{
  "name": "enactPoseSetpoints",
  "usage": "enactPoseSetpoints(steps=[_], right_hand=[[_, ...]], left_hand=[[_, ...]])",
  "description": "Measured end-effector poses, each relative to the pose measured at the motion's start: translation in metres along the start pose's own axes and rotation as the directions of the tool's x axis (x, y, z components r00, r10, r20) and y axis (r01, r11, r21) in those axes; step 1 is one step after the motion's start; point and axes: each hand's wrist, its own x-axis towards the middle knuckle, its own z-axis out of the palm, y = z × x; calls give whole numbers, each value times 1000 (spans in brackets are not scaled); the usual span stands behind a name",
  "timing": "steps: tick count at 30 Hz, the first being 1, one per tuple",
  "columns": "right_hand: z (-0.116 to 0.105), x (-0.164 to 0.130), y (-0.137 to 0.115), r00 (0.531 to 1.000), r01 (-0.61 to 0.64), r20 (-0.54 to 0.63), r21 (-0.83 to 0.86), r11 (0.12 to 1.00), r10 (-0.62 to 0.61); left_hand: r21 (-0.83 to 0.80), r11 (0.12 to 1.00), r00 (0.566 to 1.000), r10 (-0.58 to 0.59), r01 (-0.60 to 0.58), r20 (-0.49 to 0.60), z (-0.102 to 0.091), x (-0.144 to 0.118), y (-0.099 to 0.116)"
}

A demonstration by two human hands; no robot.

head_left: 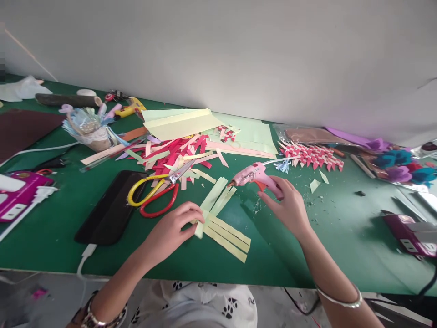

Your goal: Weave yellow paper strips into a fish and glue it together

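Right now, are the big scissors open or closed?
Mostly closed. The scissors lie flat on the green table; the blades meet at the tip, while the yellow and red handles sit slightly apart.

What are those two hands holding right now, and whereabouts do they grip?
The right hand grips a pink glue gun by its handle. The left hand pinches pale green paper strips where they cross.

The worktop [341, 237] is dark green. Under the left grip [172, 230] lie pale yellow-green strips [227, 234], laid crosswise. The glue gun [254, 175] at the right grip [288, 205] is pink with an orange-red trigger. Just beyond the left grip, the scissors [155, 193] have one yellow handle and one red. Left of them lies a black phone [112, 207]. Beyond the right grip sits a mat [312, 155] woven in red and pale pink checks. The scraps [177, 155] are red, pink and cream.
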Motion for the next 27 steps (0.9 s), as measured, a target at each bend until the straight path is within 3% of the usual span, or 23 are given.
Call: enactPoseSetpoints(steps=[11,27], right_hand=[[27,-6,-7,968,234,102,-50,971,-228],[41,-14,-2,954,294,96,-135,946,-283]], left_hand=[[86,995,996,64,-60,-55,10,-3,-9],[133,986,991,109,-99,-74,13,-1,-11]])
